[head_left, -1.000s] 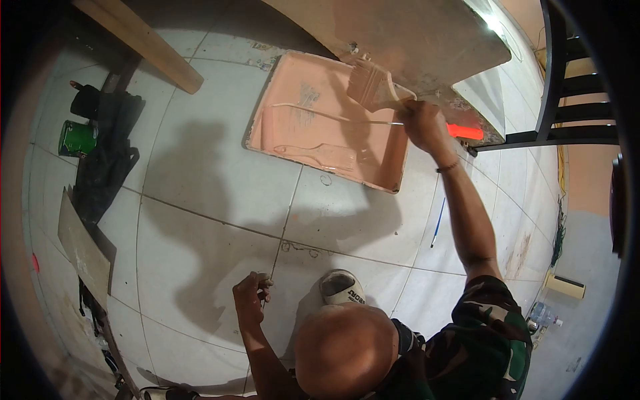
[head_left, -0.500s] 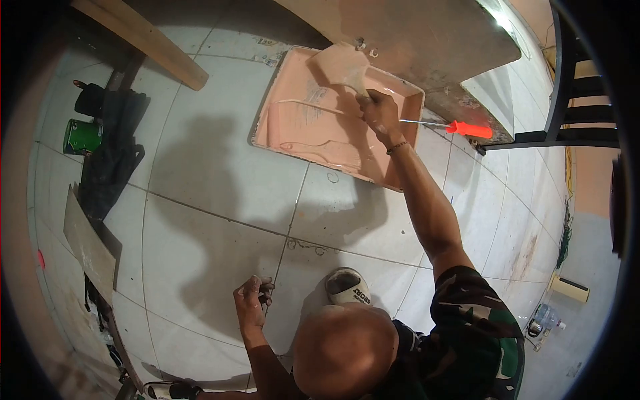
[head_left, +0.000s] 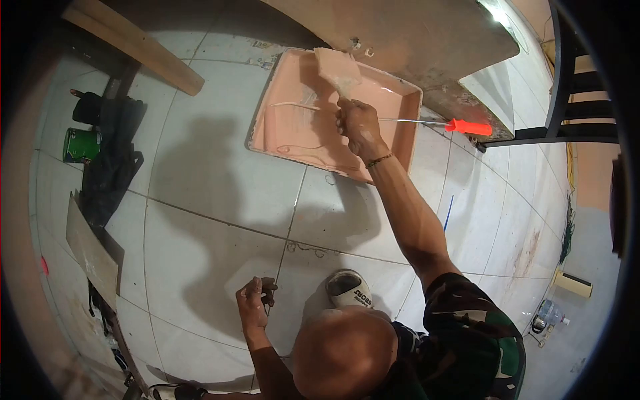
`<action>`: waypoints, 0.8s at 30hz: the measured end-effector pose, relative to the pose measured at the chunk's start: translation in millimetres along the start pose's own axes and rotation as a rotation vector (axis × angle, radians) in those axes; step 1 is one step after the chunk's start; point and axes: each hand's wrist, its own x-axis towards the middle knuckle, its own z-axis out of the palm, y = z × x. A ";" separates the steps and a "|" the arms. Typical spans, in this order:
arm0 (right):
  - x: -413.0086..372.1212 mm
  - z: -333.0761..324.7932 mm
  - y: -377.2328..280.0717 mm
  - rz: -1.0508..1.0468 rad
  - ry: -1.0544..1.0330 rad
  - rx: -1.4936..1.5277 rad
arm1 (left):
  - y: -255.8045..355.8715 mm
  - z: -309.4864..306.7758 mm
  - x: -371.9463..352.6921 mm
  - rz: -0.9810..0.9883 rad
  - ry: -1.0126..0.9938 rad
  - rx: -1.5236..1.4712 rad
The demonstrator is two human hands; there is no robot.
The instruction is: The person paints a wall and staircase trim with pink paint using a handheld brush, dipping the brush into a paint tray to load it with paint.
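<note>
My right hand (head_left: 361, 127) is closed around the handle of a wide flat paintbrush (head_left: 337, 69), its bristles coated in pale pink paint. The brush is over the far edge of a paint tray (head_left: 411, 123), which holds pink paint. Across the tray lies the metal rod of what looks like a paint roller, with an orange-red handle (head_left: 471, 127) sticking out on the right. Its other end is covered in pink. My left hand (head_left: 253, 300) hangs low near my knee, fingers loosely bent and apart, with nothing visible in it.
A large board (head_left: 413, 40) stands just beyond the tray. On the left are a wooden beam (head_left: 153, 57), a green can (head_left: 81, 145), dark cloth (head_left: 120, 157) and a flat panel (head_left: 92, 250). A black slatted frame (head_left: 567, 113) and a plastic bottle (head_left: 551, 312) are to the right.
My right hand has shifted left with the paintbrush. The brush has turned, so more of its pink-coated bristles show. My left hand has barely moved.
</note>
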 end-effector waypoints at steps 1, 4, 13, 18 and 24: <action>-2.0 6.7 -1.8 0.025 0.008 0.047 | -0.6 0.3 -1.0 -0.002 -0.007 0.004; 3.5 17.0 -16.5 -0.015 0.001 0.123 | -4.9 -1.7 -1.6 0.013 -0.002 -0.013; -22.3 43.3 -42.4 -0.094 0.008 0.436 | -13.5 -15.7 -2.8 0.039 -0.003 -0.006; -28.0 39.4 -48.7 -0.117 -0.026 0.588 | -12.2 -18.2 -5.0 0.004 0.005 -0.007; -71.5 -24.1 -60.7 -0.330 0.163 0.068 | -15.1 -17.7 -5.2 -0.133 0.079 -0.004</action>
